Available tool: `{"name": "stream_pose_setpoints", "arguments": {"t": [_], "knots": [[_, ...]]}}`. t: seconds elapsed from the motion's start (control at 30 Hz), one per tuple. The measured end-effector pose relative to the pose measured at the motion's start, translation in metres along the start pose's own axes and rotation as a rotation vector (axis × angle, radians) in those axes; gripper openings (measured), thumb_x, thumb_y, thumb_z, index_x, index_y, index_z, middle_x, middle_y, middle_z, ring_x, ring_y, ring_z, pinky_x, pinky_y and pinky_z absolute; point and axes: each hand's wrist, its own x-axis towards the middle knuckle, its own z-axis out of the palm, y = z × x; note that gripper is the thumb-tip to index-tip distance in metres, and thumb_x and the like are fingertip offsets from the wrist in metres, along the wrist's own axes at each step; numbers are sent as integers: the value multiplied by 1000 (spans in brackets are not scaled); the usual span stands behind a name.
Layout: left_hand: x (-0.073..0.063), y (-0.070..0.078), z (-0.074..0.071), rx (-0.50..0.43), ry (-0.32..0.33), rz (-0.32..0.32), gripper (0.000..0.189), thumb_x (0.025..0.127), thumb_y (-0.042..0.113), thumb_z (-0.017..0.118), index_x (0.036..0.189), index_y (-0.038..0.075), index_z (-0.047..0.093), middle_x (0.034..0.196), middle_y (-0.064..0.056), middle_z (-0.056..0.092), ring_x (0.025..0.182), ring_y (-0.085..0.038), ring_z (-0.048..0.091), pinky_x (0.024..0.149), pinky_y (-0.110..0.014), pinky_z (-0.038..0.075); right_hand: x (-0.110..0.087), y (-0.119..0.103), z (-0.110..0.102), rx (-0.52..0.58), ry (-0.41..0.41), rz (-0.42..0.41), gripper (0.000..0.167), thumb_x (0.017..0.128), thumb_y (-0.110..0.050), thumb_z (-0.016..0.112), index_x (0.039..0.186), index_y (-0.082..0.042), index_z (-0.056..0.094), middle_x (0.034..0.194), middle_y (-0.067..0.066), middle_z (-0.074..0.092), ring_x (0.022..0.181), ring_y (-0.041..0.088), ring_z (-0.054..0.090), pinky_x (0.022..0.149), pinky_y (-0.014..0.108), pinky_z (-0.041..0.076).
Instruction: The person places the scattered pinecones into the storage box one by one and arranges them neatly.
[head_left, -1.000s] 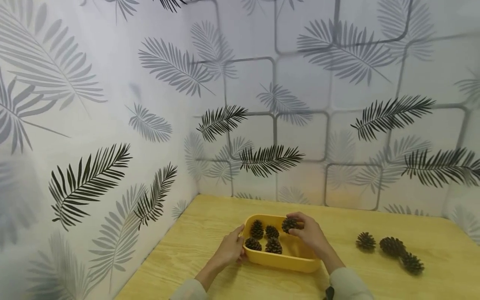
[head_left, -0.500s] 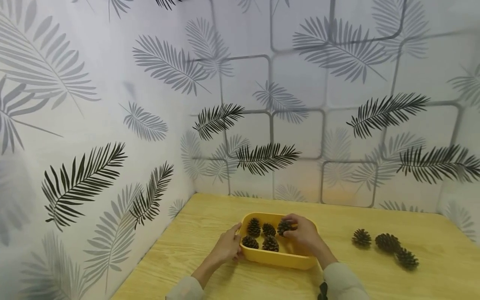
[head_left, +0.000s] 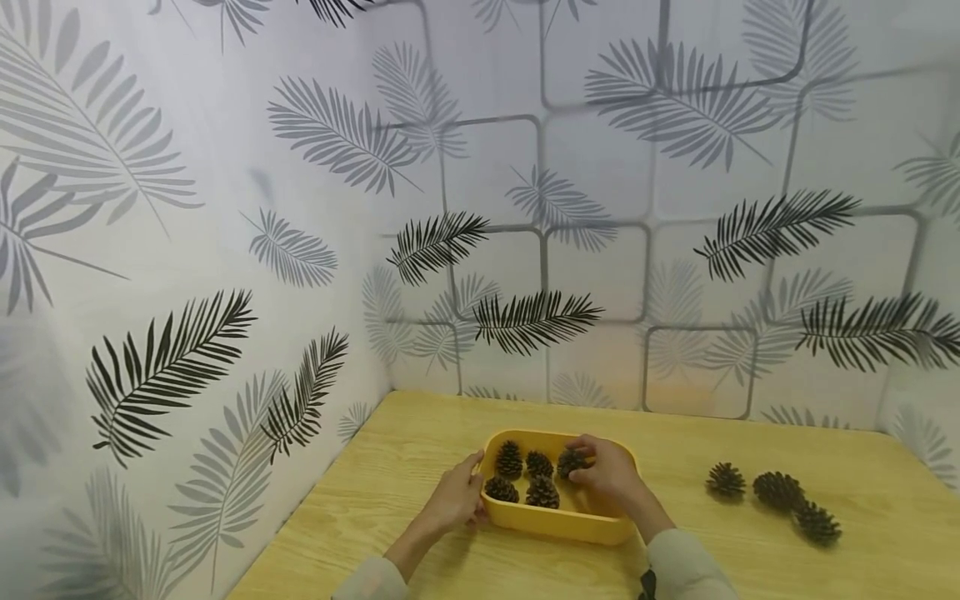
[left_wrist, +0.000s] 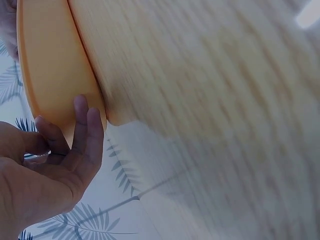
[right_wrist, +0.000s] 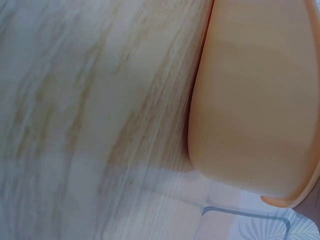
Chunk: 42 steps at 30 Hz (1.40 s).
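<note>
A yellow plastic tray (head_left: 555,523) with rounded corners stands on the table, several brown pine cones (head_left: 542,492) standing or lying in its left half. My left hand (head_left: 455,496) holds the tray's left end; in the left wrist view its bent fingers (left_wrist: 93,132) rest against the outer wall. Reaching over the tray's right side, my right hand (head_left: 611,471) grips another pine cone (head_left: 570,464) between thumb and fingers, low inside near the back wall. The right wrist view shows mostly the tray's outer wall (right_wrist: 255,100), with the right hand's fingers out of sight.
On the table to the right lie three loose pine cones (head_left: 778,492), two of them close together. Leaf-patterned curtains (head_left: 517,367) border the wood-grain table (head_left: 420,417) at the back and left. A small dark object (head_left: 647,585) shows beside the right sleeve.
My right hand has brought its pine cone slightly left and down into the tray, beside the others. The left hand stays at the tray's end. The view has shifted slightly.
</note>
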Motion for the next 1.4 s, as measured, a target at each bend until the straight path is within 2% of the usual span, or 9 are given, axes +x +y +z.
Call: {"name": "stream_pose_setpoints", "arguments": {"t": [0.17,0.33,0.6,0.97,1.23,1.4], "knots": [[-1,0,0,-2,-4,1,51,112,4,38,161,-6,27,69,-21,63,60,-30,71,50,-39,59,-1,2,1,-1,-10,-18,38,86,6,79,123,1,70,117,18,72,102,39,70,86,50,60],[-2,-1,1,-1,-3,0,51,112,4,38,161,-6,27,70,-22,64,61,-32,72,51,-41,59,-2,2,2,12,-4,-9,36,86,8,78,121,2,70,117,18,72,101,39,70,85,50,60],[-1,-2,2,-2,2,-7,52,112,4,39,162,-4,27,69,-21,63,59,-29,71,49,-38,58,-5,-5,-1,55,14,11,33,87,11,75,118,4,69,116,23,70,109,44,67,88,53,59],[-2,-4,2,-6,-4,-3,52,112,4,39,162,-4,28,71,-24,64,61,-32,72,51,-41,60,-8,-6,-1,70,25,34,32,88,9,75,118,7,67,115,24,70,106,43,68,87,52,60],[-2,-4,1,-5,-11,-17,52,112,4,38,162,-2,27,71,-24,64,62,-31,72,51,-39,60,-8,-4,-1,72,21,26,31,90,7,74,120,6,67,117,24,69,108,43,67,86,51,60],[0,0,0,2,-4,3,51,111,2,39,161,-5,28,70,-24,63,60,-32,71,50,-41,60,-8,-6,-5,90,26,-7,31,94,5,72,124,5,65,122,25,67,110,44,66,88,52,60]]}}
